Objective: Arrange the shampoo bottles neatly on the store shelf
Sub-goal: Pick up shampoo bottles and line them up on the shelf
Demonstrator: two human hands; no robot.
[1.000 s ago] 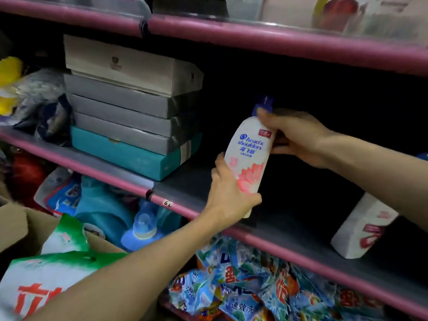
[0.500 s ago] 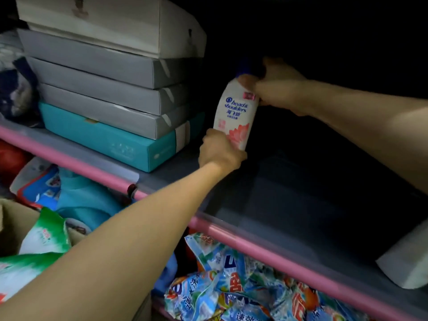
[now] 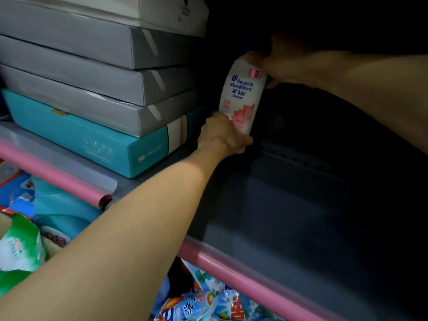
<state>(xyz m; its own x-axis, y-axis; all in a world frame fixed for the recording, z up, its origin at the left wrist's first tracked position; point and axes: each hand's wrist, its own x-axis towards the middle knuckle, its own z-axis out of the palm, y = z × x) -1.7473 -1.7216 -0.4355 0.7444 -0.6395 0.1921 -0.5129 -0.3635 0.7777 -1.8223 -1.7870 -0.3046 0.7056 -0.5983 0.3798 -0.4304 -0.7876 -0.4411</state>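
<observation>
1. Nearest the camera, below the shelf's pink front rail (image 3: 243,269), lie crumpled blue detergent packets (image 3: 208,304); at the lower left sits a green and white bag (image 3: 18,246), with more blue packaging behind it.
2. The grey shelf (image 3: 289,205) runs back into deep shadow, and its far wall is hard to make out.
3. The left forearm stretches from the lower left across the rail toward the back of the shelf.
4. The left hand (image 3: 222,135) wraps its curled fingers around the bottom of the shampoo bottle (image 3: 243,96).
5. The bottle is white with a pink flower and blue lettering. It stands almost upright, leaning slightly, far back on the shelf, just right of the box stack. Whether its base touches the shelf cannot be told.
6. The right hand (image 3: 289,66) reaches in from the right and grips the bottle's top, hiding the cap.
7. At the left, 1 teal box (image 3: 92,140) carries 3 grey boxes (image 3: 88,66), with 1 pale box (image 3: 166,12) on top.
</observation>
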